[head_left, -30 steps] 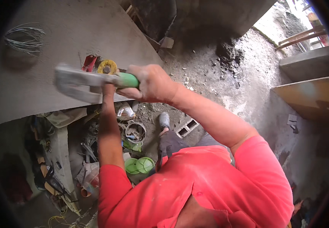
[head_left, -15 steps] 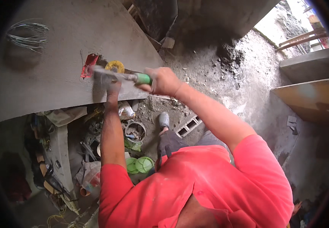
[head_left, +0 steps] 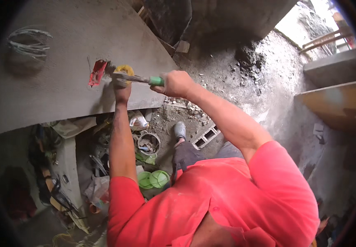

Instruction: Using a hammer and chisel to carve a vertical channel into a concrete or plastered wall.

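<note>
My right hand (head_left: 174, 83) is closed round the green handle (head_left: 156, 81) of a hammer. Its metal head (head_left: 121, 77) lies over a yellow round guard (head_left: 125, 68) on the concrete slab, hiding what is beneath. My left hand (head_left: 122, 92) grips the guarded tool, apparently a chisel, from below the hammer head; its fingers are partly hidden. Just left of them, a red piece (head_left: 99, 73) is set in a rough hole in the slab (head_left: 62, 94), with a thin wire beside it.
A coil of wire (head_left: 27, 43) sits on the slab's left. Below are a bucket (head_left: 149, 145), green lids (head_left: 155, 179), a concrete block (head_left: 204, 136), my shoe (head_left: 180, 131) and jumbled materials. Rubble (head_left: 250, 59) lies ahead; low concrete walls (head_left: 330, 68) stand at the right.
The hammer has swung down from a raised position farther left onto the yellow-guarded tool. My left hand has shifted slightly right, staying under it.
</note>
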A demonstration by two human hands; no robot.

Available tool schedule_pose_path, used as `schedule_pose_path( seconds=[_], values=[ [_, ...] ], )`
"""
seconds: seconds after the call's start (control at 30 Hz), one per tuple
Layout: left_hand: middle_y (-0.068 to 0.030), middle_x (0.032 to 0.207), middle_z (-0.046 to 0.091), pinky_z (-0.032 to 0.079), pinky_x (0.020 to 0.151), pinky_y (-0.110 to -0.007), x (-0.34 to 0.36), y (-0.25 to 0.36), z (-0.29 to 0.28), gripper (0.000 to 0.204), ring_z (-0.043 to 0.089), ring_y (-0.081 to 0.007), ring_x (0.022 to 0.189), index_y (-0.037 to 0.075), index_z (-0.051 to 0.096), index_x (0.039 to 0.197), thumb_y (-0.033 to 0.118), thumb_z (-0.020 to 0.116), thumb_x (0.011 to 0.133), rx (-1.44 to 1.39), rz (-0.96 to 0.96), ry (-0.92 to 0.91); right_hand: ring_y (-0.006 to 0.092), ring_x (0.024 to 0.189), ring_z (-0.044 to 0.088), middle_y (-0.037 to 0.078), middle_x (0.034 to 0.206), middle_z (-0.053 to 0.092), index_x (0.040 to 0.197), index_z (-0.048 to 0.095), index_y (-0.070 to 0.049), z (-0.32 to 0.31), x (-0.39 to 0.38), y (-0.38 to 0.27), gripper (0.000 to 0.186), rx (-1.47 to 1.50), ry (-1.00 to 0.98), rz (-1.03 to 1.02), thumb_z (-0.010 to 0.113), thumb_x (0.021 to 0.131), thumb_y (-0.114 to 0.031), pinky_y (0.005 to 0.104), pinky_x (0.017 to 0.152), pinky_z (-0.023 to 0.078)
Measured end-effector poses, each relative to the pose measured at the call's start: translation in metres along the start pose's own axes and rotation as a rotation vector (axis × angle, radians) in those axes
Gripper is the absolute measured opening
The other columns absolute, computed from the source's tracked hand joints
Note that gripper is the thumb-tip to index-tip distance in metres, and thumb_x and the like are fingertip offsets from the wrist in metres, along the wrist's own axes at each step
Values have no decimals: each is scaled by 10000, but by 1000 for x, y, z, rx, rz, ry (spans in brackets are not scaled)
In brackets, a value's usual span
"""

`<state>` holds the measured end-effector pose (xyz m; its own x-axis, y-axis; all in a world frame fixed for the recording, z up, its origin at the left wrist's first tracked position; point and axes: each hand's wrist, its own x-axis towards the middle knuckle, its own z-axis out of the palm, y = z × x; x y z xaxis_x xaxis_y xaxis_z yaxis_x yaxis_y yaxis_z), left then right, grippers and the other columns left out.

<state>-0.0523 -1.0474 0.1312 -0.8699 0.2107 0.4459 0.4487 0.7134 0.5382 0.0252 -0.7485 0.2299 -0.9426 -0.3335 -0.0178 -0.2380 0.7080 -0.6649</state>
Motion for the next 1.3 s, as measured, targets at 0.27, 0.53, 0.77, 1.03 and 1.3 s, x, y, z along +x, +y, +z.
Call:
schedule_pose_path(
  seconds=[0.27, 0.53, 0.77, 1.03, 1.3],
  values=[
    [-77, 1235, 639, 510, 969, -368, -48, -148, -71, 415, 636, -206, 1095, 61, 574, 1281, 190, 703, 908, -219, -371, 200, 418, 729, 667, 200, 725, 668, 918, 674, -66, -52, -15, -140, 493, 407, 281, -435, 652, 848, -553, 499, 667, 536],
    [-87, 1103, 698, 528, 889, -376, 7, 24, -18, 333, 665, -201, 1010, 30, 640, 1134, 148, 769, 851, -11, -221, 23, 414, 784, 678, 223, 801, 687, 896, 691, -37, -34, 9, -39, 562, 80, -9, 11, 666, 837, -596, 500, 710, 536],
    [-127, 1400, 540, 393, 1111, -414, -21, 18, -41, 583, 520, -270, 1300, 48, 418, 1448, 169, 655, 929, 258, -501, -517, 463, 756, 632, 255, 777, 658, 987, 694, -62, -35, -9, -58, 441, 400, 84, -88, 737, 800, -459, 495, 687, 519],
    [-159, 1295, 597, 433, 1062, -441, -40, -112, 17, 420, 573, -322, 1217, 31, 562, 1300, 187, 648, 919, 197, -205, 149, 451, 823, 654, 233, 859, 688, 968, 687, -72, -25, -40, -4, 467, 324, 77, 4, 674, 853, -524, 511, 779, 521],
    [-162, 1167, 628, 469, 996, -425, -74, -93, -16, 471, 606, -312, 1096, 9, 565, 1253, 237, 736, 877, 1222, 187, -131, 399, 817, 695, 253, 898, 697, 1076, 678, -25, -29, -48, -1, 515, 454, 27, 74, 640, 910, -511, 487, 752, 529]
  ],
)
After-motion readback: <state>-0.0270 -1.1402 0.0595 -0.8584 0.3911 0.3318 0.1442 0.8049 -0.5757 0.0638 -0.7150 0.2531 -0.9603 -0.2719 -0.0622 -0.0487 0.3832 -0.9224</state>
